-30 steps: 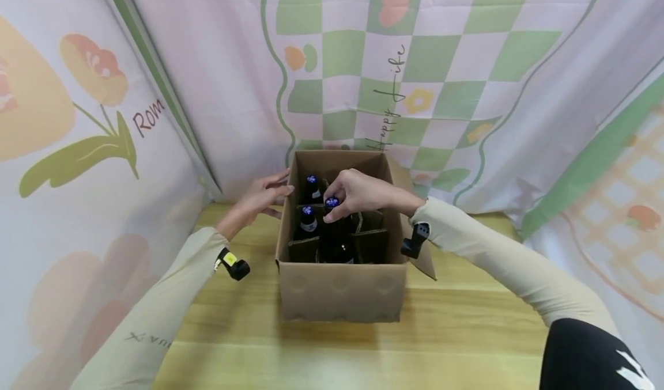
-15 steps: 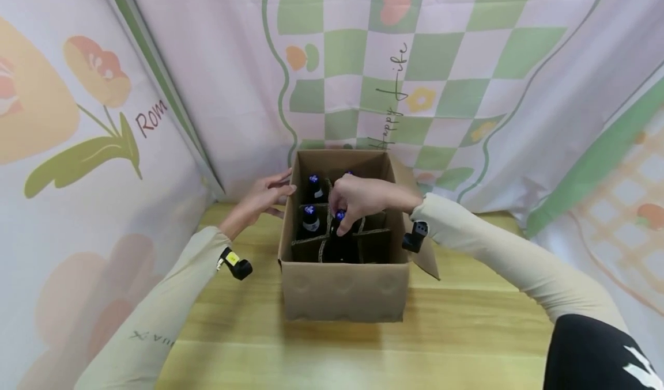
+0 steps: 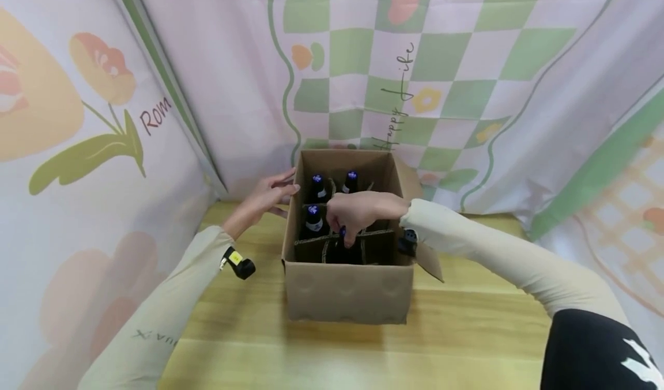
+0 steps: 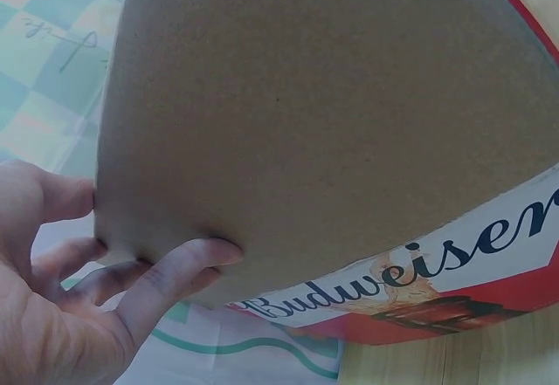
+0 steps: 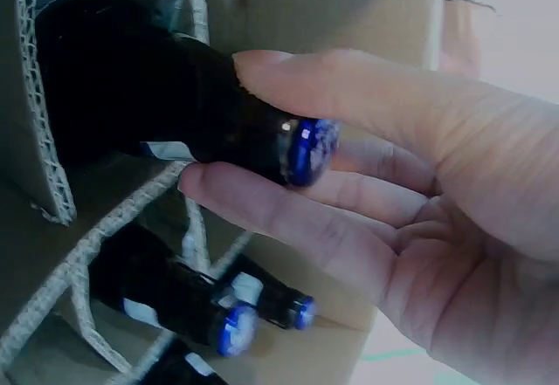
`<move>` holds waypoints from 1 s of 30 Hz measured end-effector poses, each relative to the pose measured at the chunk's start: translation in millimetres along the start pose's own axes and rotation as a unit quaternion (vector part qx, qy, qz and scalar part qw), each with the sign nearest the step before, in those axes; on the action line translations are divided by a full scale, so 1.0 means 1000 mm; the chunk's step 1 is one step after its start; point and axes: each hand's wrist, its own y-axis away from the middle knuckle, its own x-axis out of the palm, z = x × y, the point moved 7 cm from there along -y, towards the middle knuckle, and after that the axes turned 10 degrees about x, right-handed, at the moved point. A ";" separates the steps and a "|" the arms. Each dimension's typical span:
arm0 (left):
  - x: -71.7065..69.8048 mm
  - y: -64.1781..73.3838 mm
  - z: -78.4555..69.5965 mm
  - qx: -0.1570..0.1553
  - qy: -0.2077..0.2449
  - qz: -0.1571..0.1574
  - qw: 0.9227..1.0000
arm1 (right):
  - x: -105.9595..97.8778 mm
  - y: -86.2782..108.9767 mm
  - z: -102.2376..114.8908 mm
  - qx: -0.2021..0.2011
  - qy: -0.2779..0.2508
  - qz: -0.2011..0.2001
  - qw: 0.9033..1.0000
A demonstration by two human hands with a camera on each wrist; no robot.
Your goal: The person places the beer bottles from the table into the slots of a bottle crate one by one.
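A brown cardboard box (image 3: 349,295) stands on the table with its top uncovered. Inside, dividers separate dark glass beer bottles with blue caps. My right hand (image 3: 363,210) pinches the neck of one beer bottle (image 5: 236,127) between thumb and fingers; that bottle sits low in a front middle compartment. More bottles are at the left front (image 3: 313,222), left back (image 3: 319,189) and middle back (image 3: 351,181). My left hand (image 3: 264,195) touches the box's left side near the back with extended fingers. "Budweiser" lettering (image 4: 410,267) shows on the box's side in the left wrist view.
Cardboard dividers (image 3: 376,235) stand between the bottles. A box flap (image 3: 427,260) hangs out on the right. Wooden tabletop (image 3: 353,358) extends in front of the box, and printed curtains (image 3: 347,61) hang behind and on both sides.
My right hand, pinching the bottle, has moved toward the front of the box and lower, and the bottle has sunk into its compartment. The left hand stays against the box.
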 end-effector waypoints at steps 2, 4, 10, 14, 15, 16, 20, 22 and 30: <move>0.002 -0.001 -0.001 0.002 0.005 0.002 1.000 | 0.007 -0.002 0.002 -0.014 -0.001 0.028 1.000; 0.004 -0.002 -0.001 0.003 0.010 0.004 1.000 | 0.013 -0.003 0.004 -0.030 -0.007 0.052 0.998; 0.004 -0.001 -0.004 0.004 0.013 0.000 1.000 | 0.011 0.000 0.003 -0.040 -0.039 0.058 0.997; 0.001 0.000 -0.005 0.003 0.010 -0.003 1.000 | 0.005 0.004 0.000 -0.033 -0.062 0.050 0.996; 0.001 0.001 -0.005 0.005 0.010 -0.002 1.000 | 0.005 0.005 -0.001 -0.028 -0.065 0.051 0.996; 0.001 0.001 -0.005 0.007 0.009 -0.002 1.000 | 0.005 0.006 -0.003 -0.025 -0.067 0.053 0.996; 0.001 0.001 -0.005 0.009 0.011 0.002 1.000 | 0.006 0.012 -0.006 -0.013 -0.076 0.059 0.995; 0.001 0.002 -0.006 0.007 0.012 0.000 1.000 | 0.005 0.014 -0.006 -0.022 -0.079 0.050 0.995; 0.003 0.000 -0.010 0.006 0.009 0.000 1.000 | -0.008 0.027 -0.012 -0.022 -0.104 -0.006 0.994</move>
